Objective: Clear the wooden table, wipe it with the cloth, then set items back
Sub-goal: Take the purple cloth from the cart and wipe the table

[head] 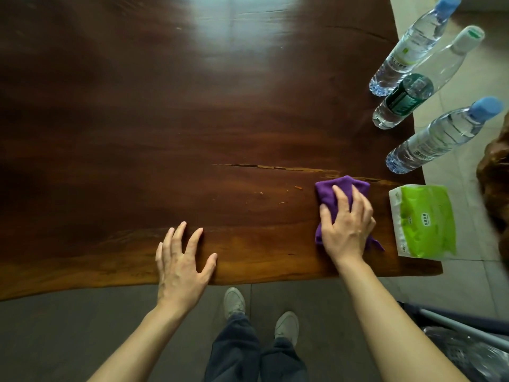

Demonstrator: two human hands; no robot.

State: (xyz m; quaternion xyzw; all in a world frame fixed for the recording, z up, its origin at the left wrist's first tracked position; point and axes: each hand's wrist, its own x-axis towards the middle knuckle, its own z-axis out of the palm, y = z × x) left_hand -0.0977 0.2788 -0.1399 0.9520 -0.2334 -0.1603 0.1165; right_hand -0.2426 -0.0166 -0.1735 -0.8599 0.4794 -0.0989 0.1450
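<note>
Purple cloth (pixel 334 193) under right hand (pixel 345 226), left hand (pixel 180 260) flat on wooden table (pixel 165 119)

I am making out no clear words: the tissue pack (pixel 424 221) is showing white characters too small to read, and the nearest bottle (pixel 438 139) is showing only a barcode.

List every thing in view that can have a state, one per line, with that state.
right hand, fingers flat on the purple cloth
purple cloth, bunched, pressed onto the wooden table
left hand, fingers spread, resting on the wooden table
far blue-capped bottle, upright, capped
white-capped bottle, upright, capped
near blue-capped bottle, upright, capped
tissue pack, lying flat
</note>
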